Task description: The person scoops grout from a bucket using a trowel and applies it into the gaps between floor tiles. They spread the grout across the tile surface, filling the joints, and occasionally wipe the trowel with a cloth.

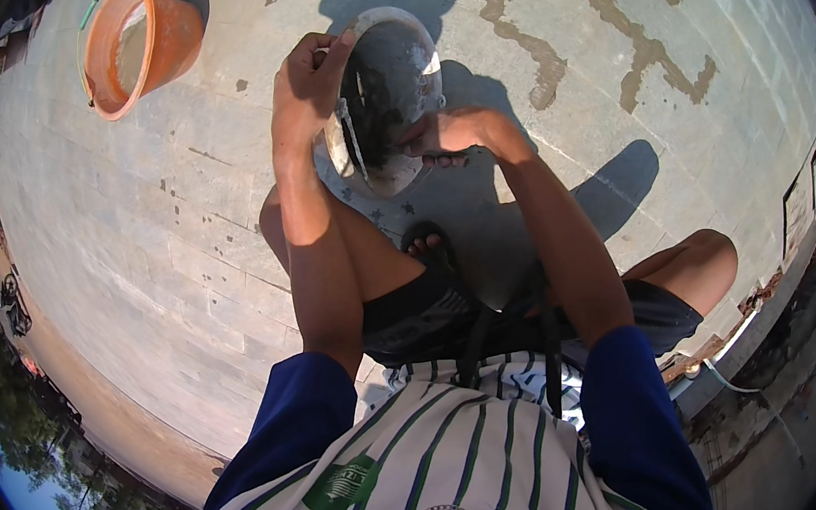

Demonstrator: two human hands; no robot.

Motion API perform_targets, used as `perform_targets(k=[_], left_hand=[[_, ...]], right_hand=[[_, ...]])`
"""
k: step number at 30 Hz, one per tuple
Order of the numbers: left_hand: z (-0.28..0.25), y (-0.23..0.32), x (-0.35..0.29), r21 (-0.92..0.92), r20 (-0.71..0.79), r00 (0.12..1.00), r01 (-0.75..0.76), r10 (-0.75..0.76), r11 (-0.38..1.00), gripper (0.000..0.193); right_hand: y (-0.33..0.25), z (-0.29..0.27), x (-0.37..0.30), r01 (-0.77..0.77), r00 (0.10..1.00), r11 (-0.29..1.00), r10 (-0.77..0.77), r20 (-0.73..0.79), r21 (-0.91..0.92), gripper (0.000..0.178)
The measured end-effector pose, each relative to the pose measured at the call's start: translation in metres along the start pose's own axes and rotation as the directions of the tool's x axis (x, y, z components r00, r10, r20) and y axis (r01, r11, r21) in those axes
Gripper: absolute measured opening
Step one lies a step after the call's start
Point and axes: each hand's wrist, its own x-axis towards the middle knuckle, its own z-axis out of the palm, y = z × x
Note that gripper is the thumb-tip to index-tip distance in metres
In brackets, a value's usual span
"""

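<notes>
A pale, stained bucket point(419, 43) stands in front of me between my knees, its mouth partly turned toward me. Its inside is dark and shadowed, with grey smears on the wall. My left hand point(309, 88) grips the left rim, thumb over the top edge. At the right side of the mouth is my right hand point(442, 136), its fingers curled and partly reaching inside. Shadow hides whatever they pinch, if anything. A thin white handle point(352, 138) hangs across the near left side of the bucket.
An orange bucket point(173, 35) with a green handle stands to the far left, with greyish contents. Dark wet streaks point(523, 41) mark the paved floor point(166, 258) ahead. My sandalled foot point(426, 244) is close behind the pale bucket. Rubble and a pale pipe point(731, 381) edge the right side.
</notes>
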Motion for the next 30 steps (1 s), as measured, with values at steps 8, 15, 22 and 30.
perform_targets(k=[8,15,22,30], left_hand=[[0.006,0.005,-0.001,-0.007,-0.007,0.999,0.034,-0.034,0.999,0.036],[0.004,-0.004,0.003,-0.093,-0.08,0.992,-0.103,0.096,0.99,0.031],[0.003,-0.005,0.002,-0.189,-0.054,0.999,-0.016,0.006,0.982,0.026],[0.005,0.007,-0.002,-0.09,-0.04,0.999,-0.001,-0.003,0.996,0.028]], right_hand=[[0.049,0.005,-0.032,0.082,0.98,0.683,-0.189,0.067,0.726,0.049],[0.07,0.01,-0.035,0.275,0.95,0.508,-0.272,-0.15,0.817,0.051],[0.127,0.028,-0.098,0.497,0.799,0.763,-0.215,-0.562,0.414,0.043],[0.203,0.019,-0.117,-0.435,0.686,0.739,-0.098,-0.721,-0.514,0.064]])
